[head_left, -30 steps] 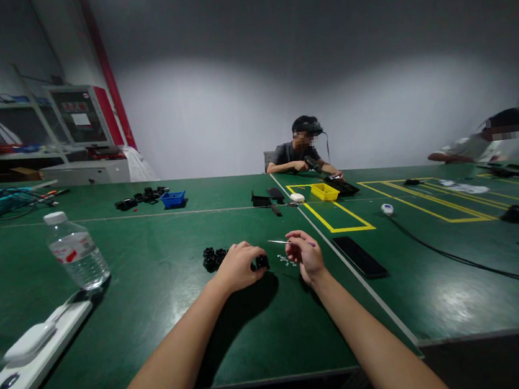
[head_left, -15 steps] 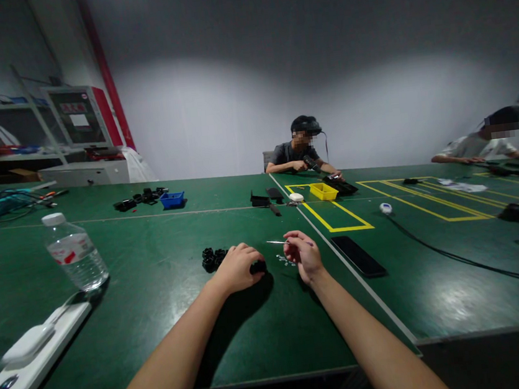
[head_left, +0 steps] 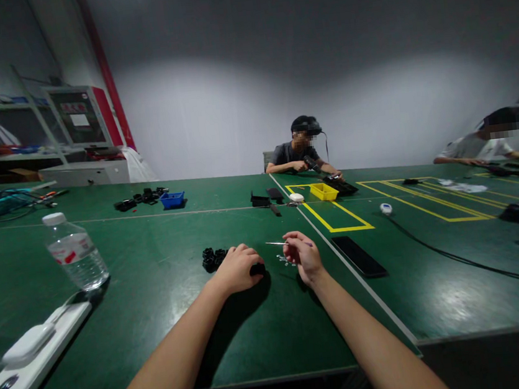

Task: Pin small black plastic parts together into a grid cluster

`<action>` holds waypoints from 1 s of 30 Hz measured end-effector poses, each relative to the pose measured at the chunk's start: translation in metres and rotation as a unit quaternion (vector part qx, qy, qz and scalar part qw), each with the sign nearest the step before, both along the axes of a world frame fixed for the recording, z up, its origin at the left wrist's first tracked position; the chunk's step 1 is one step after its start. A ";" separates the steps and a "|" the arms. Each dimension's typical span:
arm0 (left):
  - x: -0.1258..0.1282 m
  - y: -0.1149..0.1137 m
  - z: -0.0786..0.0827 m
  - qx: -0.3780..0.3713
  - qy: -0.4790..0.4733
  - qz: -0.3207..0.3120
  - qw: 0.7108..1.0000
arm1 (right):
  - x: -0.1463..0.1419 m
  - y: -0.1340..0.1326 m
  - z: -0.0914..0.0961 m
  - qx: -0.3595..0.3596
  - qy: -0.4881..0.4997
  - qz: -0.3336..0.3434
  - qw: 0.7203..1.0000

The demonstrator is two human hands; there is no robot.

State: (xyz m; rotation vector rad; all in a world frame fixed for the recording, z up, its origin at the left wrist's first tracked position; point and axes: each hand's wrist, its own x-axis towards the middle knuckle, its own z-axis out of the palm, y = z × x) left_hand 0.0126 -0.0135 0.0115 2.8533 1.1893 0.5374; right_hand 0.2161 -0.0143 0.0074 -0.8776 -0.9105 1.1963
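My left hand point(head_left: 238, 267) rests low over the green table, fingers curled around a small black part point(head_left: 257, 269) that is mostly covered. Just left of it sits a cluster of black round parts point(head_left: 213, 259). My right hand point(head_left: 303, 257) pinches a slim metal tool point(head_left: 276, 243), its thin shaft pointing left above the table and a bit of purple showing at the palm end. Whether it is a screwdriver or tweezers I cannot make out. Between the hands, partly behind the right fingers, lie several tiny pale pieces point(head_left: 284, 259). The tool's tip is apart from the black part.
A black phone-like slab point(head_left: 359, 256) lies to the right. At left stand a water bottle point(head_left: 76, 256) and a white power strip point(head_left: 39, 357). Farther back are a blue tray point(head_left: 172, 199), a yellow tray point(head_left: 323, 191) and black parts point(head_left: 260, 200). Two people sit across the table.
Both hands stay almost in place. The tool's tip has shifted very slightly left, and the left fingers have moved a touch over the black part.
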 end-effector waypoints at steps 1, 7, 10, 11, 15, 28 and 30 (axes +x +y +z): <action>0.000 0.000 0.000 -0.001 0.001 0.001 1.000 | 0.000 0.000 0.000 0.001 0.000 0.000 1.000; 0.000 -0.001 0.001 -0.017 -0.006 -0.010 1.000 | -0.001 0.000 0.000 -0.001 -0.003 0.000 1.000; 0.001 -0.002 0.002 -0.026 -0.004 -0.017 1.000 | -0.001 -0.001 0.001 -0.002 -0.004 -0.001 1.000; 0.001 -0.002 0.002 -0.027 -0.005 -0.017 0.999 | -0.001 -0.001 0.001 -0.002 -0.004 0.000 1.000; 0.001 0.000 0.000 -0.021 -0.007 -0.013 1.000 | -0.001 -0.001 0.001 -0.004 -0.004 0.000 1.000; -0.001 0.002 0.001 -0.022 -0.020 -0.002 1.000 | -0.001 0.001 0.001 0.003 -0.008 -0.006 1.000; -0.001 0.004 -0.001 -0.019 -0.024 0.000 1.000 | 0.000 0.002 -0.001 0.012 -0.020 -0.017 1.000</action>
